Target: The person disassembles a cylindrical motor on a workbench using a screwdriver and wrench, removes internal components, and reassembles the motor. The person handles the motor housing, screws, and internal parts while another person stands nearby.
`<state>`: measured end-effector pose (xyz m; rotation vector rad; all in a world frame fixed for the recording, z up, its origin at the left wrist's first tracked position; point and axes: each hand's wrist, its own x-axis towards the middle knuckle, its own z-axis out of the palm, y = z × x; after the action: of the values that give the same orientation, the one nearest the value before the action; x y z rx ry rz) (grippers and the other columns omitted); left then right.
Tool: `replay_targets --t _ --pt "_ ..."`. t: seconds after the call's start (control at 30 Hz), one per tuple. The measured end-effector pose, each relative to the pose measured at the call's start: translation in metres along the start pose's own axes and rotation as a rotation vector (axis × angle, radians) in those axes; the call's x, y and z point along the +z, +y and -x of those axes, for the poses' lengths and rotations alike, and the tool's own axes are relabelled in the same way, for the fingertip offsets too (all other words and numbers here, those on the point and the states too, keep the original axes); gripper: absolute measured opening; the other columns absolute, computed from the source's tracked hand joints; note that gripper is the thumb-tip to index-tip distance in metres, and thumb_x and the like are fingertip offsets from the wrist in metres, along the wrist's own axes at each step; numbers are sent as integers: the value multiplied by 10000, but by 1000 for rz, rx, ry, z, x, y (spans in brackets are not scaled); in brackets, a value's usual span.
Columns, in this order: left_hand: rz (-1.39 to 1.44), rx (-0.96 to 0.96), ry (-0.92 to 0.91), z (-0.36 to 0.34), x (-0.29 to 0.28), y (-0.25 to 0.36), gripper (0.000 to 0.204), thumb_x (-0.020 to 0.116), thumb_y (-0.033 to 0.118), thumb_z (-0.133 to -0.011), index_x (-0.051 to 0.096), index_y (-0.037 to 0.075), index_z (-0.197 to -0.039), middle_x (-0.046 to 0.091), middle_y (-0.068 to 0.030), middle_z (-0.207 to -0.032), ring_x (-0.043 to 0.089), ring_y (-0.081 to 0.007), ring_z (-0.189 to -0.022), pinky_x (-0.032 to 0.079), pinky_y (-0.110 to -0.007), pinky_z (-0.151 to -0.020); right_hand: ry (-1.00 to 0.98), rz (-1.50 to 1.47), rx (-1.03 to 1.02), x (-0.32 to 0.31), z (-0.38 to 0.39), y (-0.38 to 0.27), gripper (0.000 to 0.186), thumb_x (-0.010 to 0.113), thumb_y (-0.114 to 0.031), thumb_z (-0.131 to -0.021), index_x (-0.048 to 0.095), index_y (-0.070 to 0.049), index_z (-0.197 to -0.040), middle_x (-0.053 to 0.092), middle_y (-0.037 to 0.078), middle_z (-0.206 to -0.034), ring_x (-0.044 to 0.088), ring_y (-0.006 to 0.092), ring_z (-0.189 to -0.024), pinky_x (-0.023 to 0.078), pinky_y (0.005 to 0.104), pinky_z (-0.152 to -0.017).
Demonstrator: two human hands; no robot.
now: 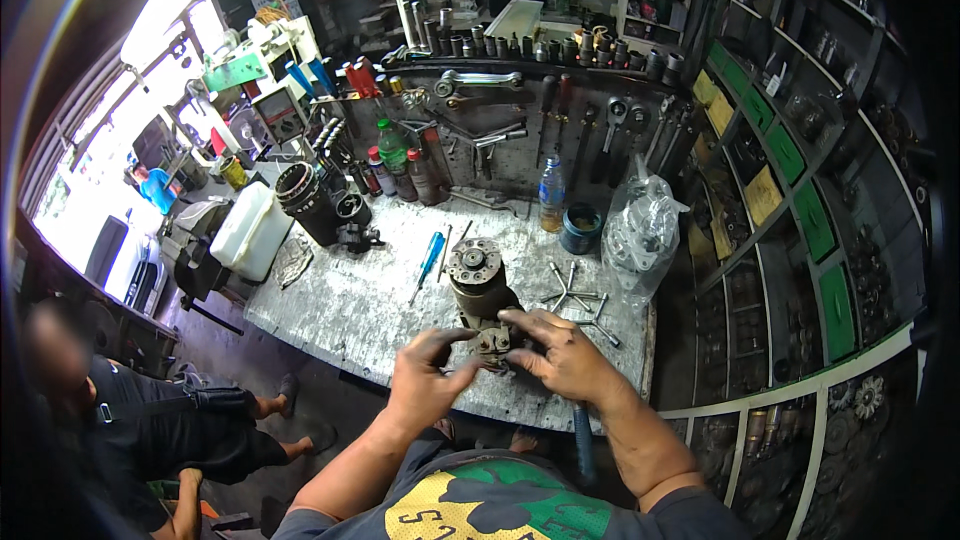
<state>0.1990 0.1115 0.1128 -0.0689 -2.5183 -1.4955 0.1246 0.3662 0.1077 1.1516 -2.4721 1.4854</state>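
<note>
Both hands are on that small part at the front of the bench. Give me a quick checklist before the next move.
1. Grip: left hand and right hand both pinch the small dark metal part: ok.
2. Support: the part sits over the workbench, not past its edge: ok.
3. Cylindrical metal assembly right behind the part stands upright: ok.
4. Blue screwdriver lies to the left of the assembly, away from the hands: ok.
5. Cross wrenches lie close by the right hand: not ok.
6. Whether the part is loose from the assembly: cannot tell, fingers cover it.

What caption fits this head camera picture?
Both hands, left hand and right hand, grip a greasy metal part on the workbench.
</note>
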Motion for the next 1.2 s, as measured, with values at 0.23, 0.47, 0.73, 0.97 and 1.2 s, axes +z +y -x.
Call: replay_targets --t 0.23,0.47,0.73,0.97,1.2 --pt "-421 390 -39 -31 8 41 251 873 294 -879 819 128 -1058 762 -75 -901 765 -303 -783 622 -426 -685 -32 -462 601 5 -46 -12 360 754 -225 -1061 751 21 -1325 724 6 -908 621 86 -776 534 271 -718" --pt "-413 565 -147 -47 -2 23 171 825 260 -878 772 138 -985 708 -66 -843 735 -298 -756 610 -431 -654 194 -536 760 17 -49 -18 248 806 -114 -967 795 58 -1146 745 42 -858 648 99 -719 522 260 -652" --pt "-220 813 -135 -68 -9 25 131 803 218 -907 730 111 -894 661 -54 -788 698 -273 -688 585 -417 -624 374 -947 740 28 -40 -21 203 753 -112 -1012 749 23 -1164 758 57 -933 691 127 -730 567 279 -647" --pt "1192 -383 -106 -71 -24 -62 122 689 218 -1018 670 125 -943 567 7 -785 489 -151 -654 419 -307 -611 453 -1210 706 33 -17 -15 168 708 -85 -1030 709 -31 -1188 720 31 -911 670 137 -725 557 277 -652" --pt "1077 -943 54 -108 -12 -247 190 517 249 -1008 609 102 -929 623 -83 -851 510 -202 -688 434 -368 -625 517 -1217 700 37 -9 -25 238 734 -123 -1008 704 -34 -1227 721 47 -978 683 178 -833 574 366 -770"
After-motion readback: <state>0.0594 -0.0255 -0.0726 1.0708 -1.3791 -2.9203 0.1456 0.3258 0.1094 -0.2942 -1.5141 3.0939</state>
